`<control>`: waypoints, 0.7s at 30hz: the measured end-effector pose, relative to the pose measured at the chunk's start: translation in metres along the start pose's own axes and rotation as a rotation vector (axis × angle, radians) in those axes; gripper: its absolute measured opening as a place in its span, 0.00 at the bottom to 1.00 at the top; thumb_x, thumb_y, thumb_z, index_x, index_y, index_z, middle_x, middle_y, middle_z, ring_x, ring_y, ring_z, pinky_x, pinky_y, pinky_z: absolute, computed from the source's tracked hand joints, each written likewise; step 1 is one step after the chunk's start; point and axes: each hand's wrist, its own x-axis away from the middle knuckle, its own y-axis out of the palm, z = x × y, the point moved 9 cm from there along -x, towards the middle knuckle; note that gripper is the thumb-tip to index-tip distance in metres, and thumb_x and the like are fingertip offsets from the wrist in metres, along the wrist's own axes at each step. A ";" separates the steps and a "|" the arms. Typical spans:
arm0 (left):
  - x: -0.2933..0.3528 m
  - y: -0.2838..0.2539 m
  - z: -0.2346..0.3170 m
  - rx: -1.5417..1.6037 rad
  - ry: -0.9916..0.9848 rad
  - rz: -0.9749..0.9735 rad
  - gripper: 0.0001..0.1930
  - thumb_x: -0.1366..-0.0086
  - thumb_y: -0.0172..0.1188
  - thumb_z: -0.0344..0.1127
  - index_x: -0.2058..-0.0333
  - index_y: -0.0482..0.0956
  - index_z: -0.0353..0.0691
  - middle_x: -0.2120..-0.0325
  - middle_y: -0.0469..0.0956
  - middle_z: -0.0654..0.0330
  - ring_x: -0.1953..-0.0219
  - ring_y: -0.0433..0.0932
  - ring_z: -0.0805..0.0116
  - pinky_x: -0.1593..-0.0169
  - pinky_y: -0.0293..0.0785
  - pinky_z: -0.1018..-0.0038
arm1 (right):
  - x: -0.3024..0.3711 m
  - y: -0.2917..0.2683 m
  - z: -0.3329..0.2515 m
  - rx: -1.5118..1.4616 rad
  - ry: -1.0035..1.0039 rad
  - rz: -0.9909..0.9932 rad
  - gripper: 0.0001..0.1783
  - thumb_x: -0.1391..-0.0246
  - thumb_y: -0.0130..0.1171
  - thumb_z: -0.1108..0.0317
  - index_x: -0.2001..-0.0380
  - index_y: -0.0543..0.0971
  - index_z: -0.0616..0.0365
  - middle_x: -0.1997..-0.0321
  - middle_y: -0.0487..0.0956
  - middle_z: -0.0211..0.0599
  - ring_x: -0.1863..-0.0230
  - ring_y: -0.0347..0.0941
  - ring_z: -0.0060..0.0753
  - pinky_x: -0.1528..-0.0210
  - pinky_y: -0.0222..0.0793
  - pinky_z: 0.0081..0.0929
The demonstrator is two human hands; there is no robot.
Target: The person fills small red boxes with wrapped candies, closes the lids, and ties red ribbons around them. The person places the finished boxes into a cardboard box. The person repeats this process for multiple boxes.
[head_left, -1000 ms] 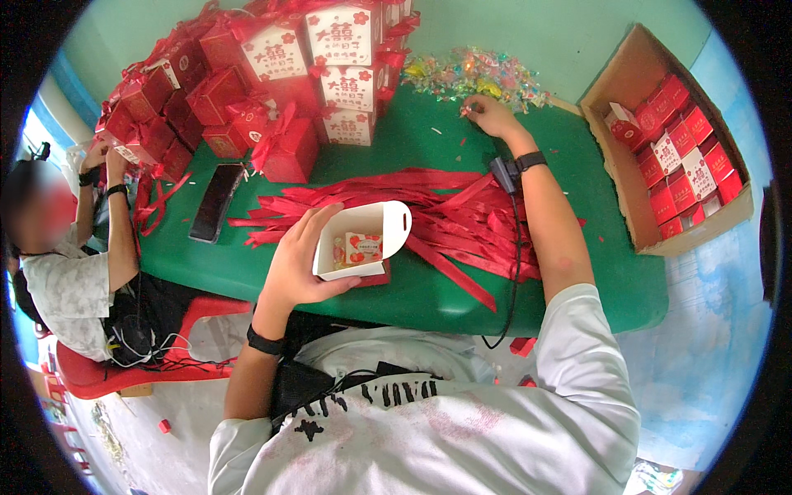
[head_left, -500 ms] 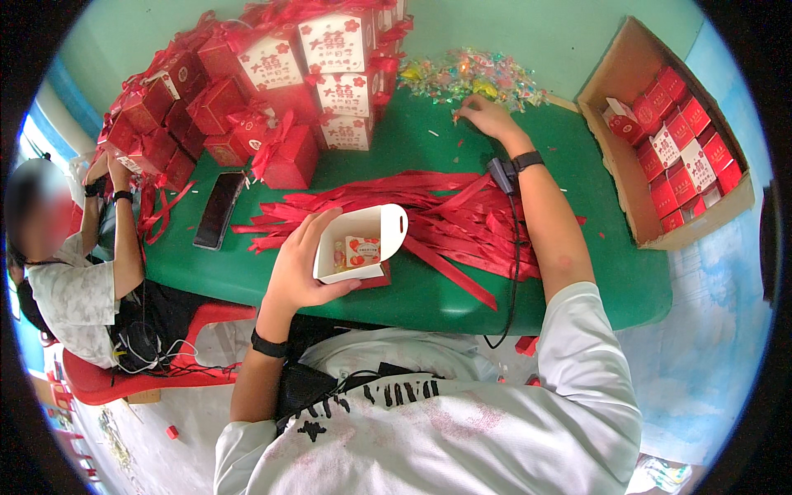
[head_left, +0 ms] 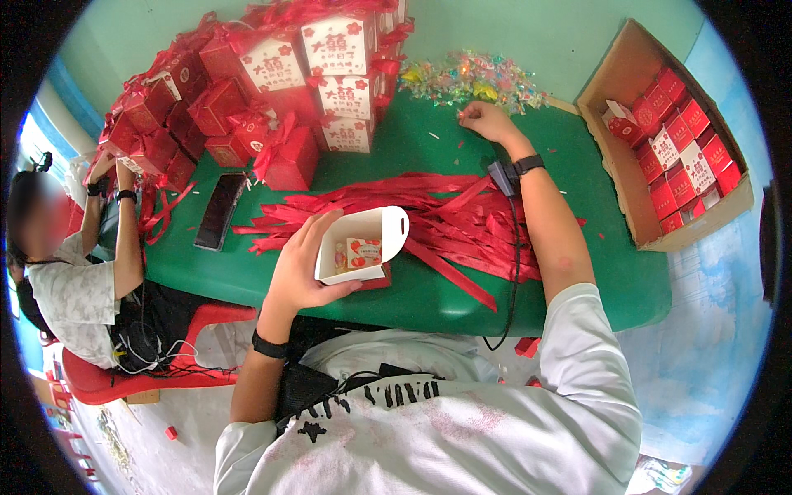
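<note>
My left hand (head_left: 294, 266) grips a small open gift box (head_left: 394, 233), white inside with its flap raised and red outside. In the box lie a square packet (head_left: 364, 252) with red marks and a small wrapped candy (head_left: 341, 259). My right arm reaches far across the table. At the near edge of a pile of wrapped candies (head_left: 503, 82), my right hand (head_left: 492, 125) has its fingertips pinched together. A tiny reddish thing shows at those fingertips, too small to make out. Under and beyond the box spreads a heap of red ribbons (head_left: 445, 210).
Finished-looking red and white boxes (head_left: 342, 95) with ribbons are stacked at the back left. A cardboard carton (head_left: 615, 194) of small boxes stands at right. A phone (head_left: 221, 210) lies left on the green table (head_left: 412, 301). A black cable (head_left: 518, 264) hangs from my right wrist. Another person (head_left: 70, 289) works at left.
My right hand has shifted very slightly toward the right and down near the candies, its fingertips still together. My left hand and the box have barely moved.
</note>
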 end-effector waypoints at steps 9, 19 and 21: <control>0.002 -0.001 -0.001 -0.005 -0.024 -0.001 0.51 0.56 0.81 0.52 0.35 0.73 0.33 0.45 0.79 0.42 0.45 0.81 0.40 0.41 0.76 0.55 | 0.011 -0.072 -0.128 -0.240 -0.255 0.122 0.26 0.41 0.73 0.43 0.52 0.86 0.53 0.56 0.87 0.34 0.56 0.82 0.30 0.50 0.77 0.34; 0.002 -0.002 0.001 -0.010 -0.005 0.008 0.50 0.56 0.81 0.51 0.36 0.73 0.32 0.47 0.79 0.42 0.46 0.81 0.40 0.42 0.77 0.55 | 0.141 -0.016 -0.337 -0.323 -0.683 -0.512 0.17 0.44 0.75 0.62 0.54 0.84 0.56 0.65 0.84 0.28 0.64 0.78 0.20 0.60 0.73 0.26; 0.002 -0.002 -0.001 0.007 0.001 0.019 0.50 0.56 0.81 0.51 0.36 0.73 0.32 0.48 0.79 0.42 0.46 0.81 0.40 0.42 0.77 0.55 | 0.144 -0.013 -0.340 -0.306 -0.678 -0.526 0.17 0.44 0.75 0.61 0.55 0.85 0.56 0.66 0.83 0.27 0.64 0.78 0.21 0.61 0.73 0.26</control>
